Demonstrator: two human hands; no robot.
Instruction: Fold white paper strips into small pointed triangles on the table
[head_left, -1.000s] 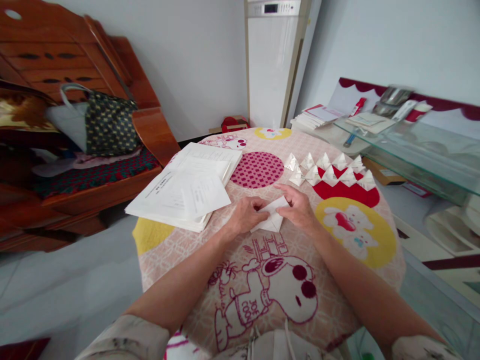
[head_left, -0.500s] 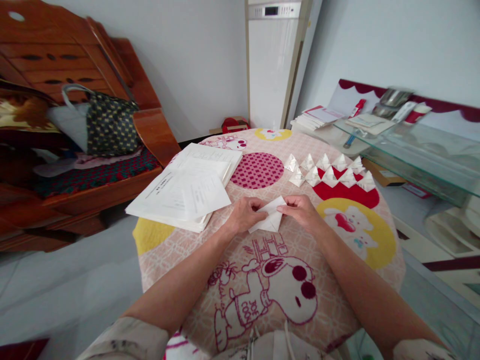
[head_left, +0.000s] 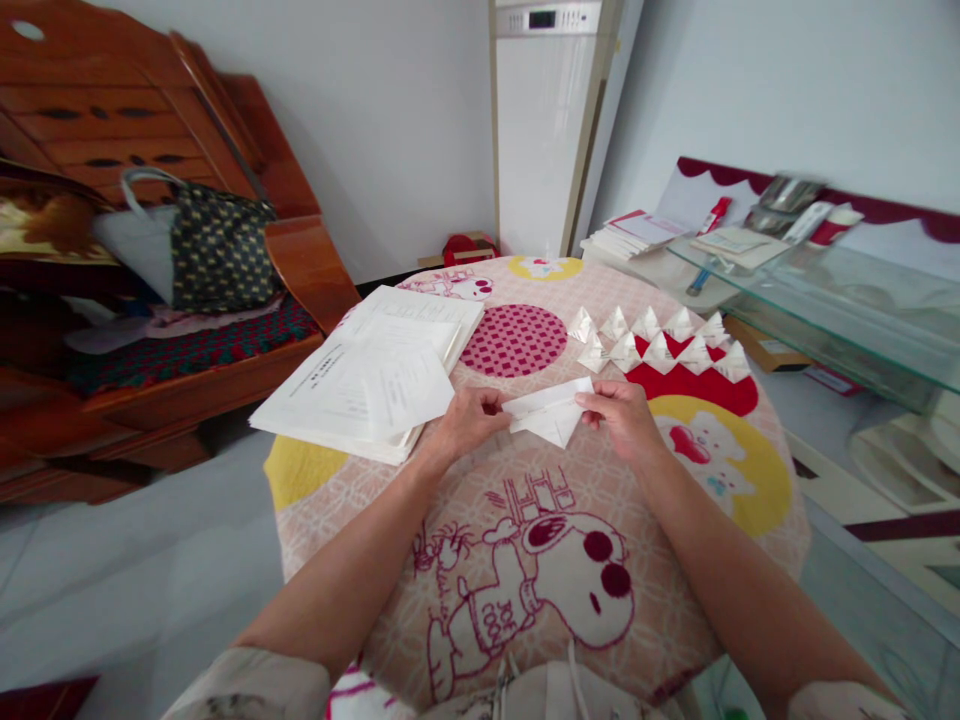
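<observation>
A partly folded sheet of white paper (head_left: 553, 412) is held between my two hands, just above the round table. It has a long straight upper edge and a pointed flap hanging down. My left hand (head_left: 472, 422) pinches its left end. At the right end, my right hand (head_left: 619, 415) grips it between thumb and fingers. Beyond my right hand stand several folded paper pieces (head_left: 660, 340) with pointed tops, in two rows. To the left of my left hand lies a thick stack of printed paper (head_left: 360, 370), with a loose sheet on top.
A patterned cloth (head_left: 360, 560) with cartoon figures covers the table. On the right is a glass-topped stand (head_left: 847, 300) holding papers, a metal pot and a cup. A wooden bench (head_left: 187, 400) with a bag (head_left: 221, 245) stands left. A white upright cabinet unit (head_left: 544, 140) is behind.
My hands have moved apart, with the paper now spread wider between them. Its long edge is turned nearer to level, and the pointed flap hangs below it.
</observation>
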